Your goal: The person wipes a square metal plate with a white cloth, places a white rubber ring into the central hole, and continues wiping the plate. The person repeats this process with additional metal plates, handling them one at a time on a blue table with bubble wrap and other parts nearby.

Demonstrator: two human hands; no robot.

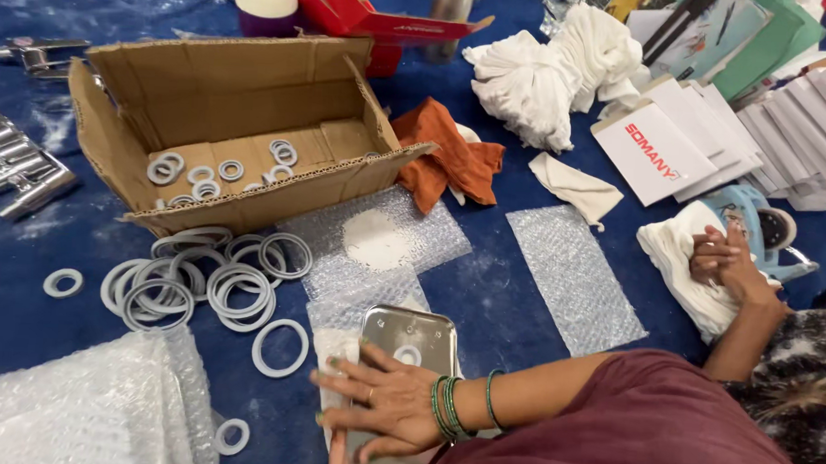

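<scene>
Right hand (pixel 379 405), green bangles at the wrist, lies open and flat, fingers spread leftward, palm pressed on the near end of a rounded rectangular polished metal plate (pixel 418 337); it grips nothing. The plate rests on a bubble wrap sheet (pixel 365 285) at bottom centre; its near edge is covered by the hand and cut by the frame. A small white ring (pixel 408 354) appears at the plate's middle; whether it lies on the plate or is a reflection cannot be determined. Left hand (pixel 339 456) shows only as fingertips at the bottom edge, beneath the right hand; its state cannot be determined. To the left, a heap of grey-white rubber rings (pixel 201 279) lies on the blue cloth surface (pixel 493 290), just before an open cardboard box (pixel 226 88) holding smaller rings. Bundled bubble wrap (pixel 87 404) occupies the bottom-left corner. A second bubble wrap sheet (pixel 572 274) lies right of the plate, an orange cloth (pixel 443 155) beside the box. At right, another person's hands (pixel 725 261) are clasped together over a folded white cloth (pixel 682 260). Chrome fittings (pixel 12 168) are cut off at the left edge
</scene>
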